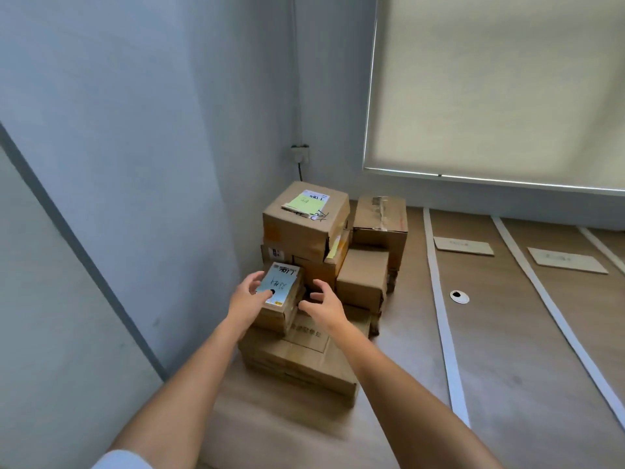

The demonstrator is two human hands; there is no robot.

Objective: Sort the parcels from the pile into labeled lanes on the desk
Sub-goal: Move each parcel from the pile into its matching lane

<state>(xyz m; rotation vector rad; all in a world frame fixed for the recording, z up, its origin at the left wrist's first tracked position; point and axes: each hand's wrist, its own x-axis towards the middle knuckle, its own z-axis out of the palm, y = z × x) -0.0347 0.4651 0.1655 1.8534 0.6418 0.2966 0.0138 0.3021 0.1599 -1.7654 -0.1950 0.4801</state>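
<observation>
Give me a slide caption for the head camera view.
Both hands reach for a small labeled parcel atop the corner pile.

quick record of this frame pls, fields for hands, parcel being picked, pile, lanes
left hand: left hand grips the small parcel's left edge, thumb on its label
right hand: right hand open beside the parcel's right side, contact unclear
parcel: small parcel, white label up, resting on a flat box
pile: pile of cardboard boxes in the desk corner; top box carries a green note
lanes: white strips divide the desk; two cardboard tags lie in lanes, text unreadable
</observation>
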